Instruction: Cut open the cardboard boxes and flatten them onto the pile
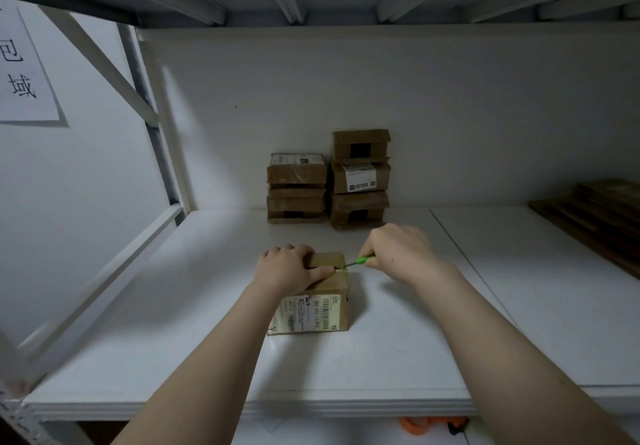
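One shallow pass: keep left hand (289, 269) fingers curled over the box (329, 288), draw the cutter (358, 261) pinched in right hand (398, 250) fingers along the tape (341, 270), away from the left

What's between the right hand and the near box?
Head view: just the green-handled cutter the right hand grips; its blade bridges the gap to the top seam of the small brown cardboard box.

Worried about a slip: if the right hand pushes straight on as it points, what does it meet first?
Likely the taped box top, where its cutter tip sits; the left hand lies just beyond.
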